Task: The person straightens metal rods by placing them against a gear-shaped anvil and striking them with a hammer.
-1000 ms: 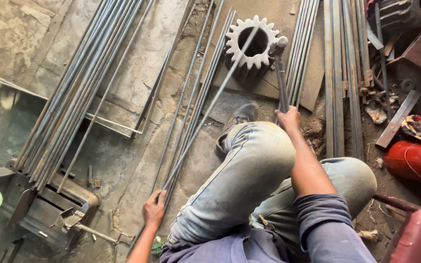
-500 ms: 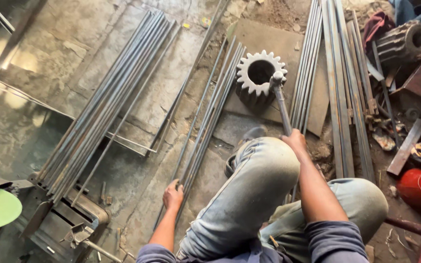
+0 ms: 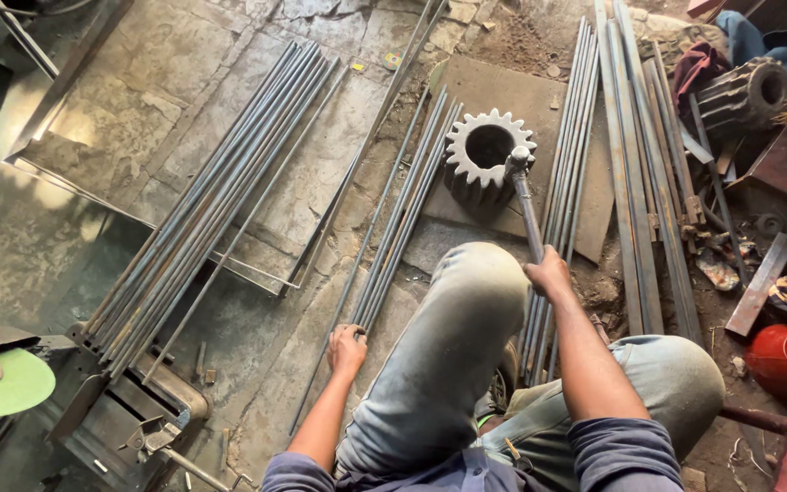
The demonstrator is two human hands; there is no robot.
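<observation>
Near the right hand: a hammer and a big gear wheel on the ground.
Right hand (image 3: 550, 273): fingers are wrapped tight round the low end of the hammer handle (image 3: 528, 214).
Hammer: the handle runs long and straight, up and away from the right hand. The hammer head (image 3: 517, 160) is at the far end, touching the rim of the gear.
Gear wheel (image 3: 487, 148): grey metal with teeth all round and a big hole in the middle. It sits on a flat metal plate (image 3: 539, 100), straight ahead of the right hand, past the knee.
Left hand (image 3: 347, 348): it is pressed down on the near ends of some thin steel rods (image 3: 400, 217). I cannot tell if the fingers are pinching a rod or just resting on them.
Rods: they run long, from the left hand up toward the gear, just to its left.
Nearer hand: the right hand is the one lined up with the gear; the left hand is farther off to the side.
Past the left hand: a bigger bundle of rods (image 3: 211, 196) lies well apart, with a green cutting disc (image 3: 6, 383) lower down.
</observation>
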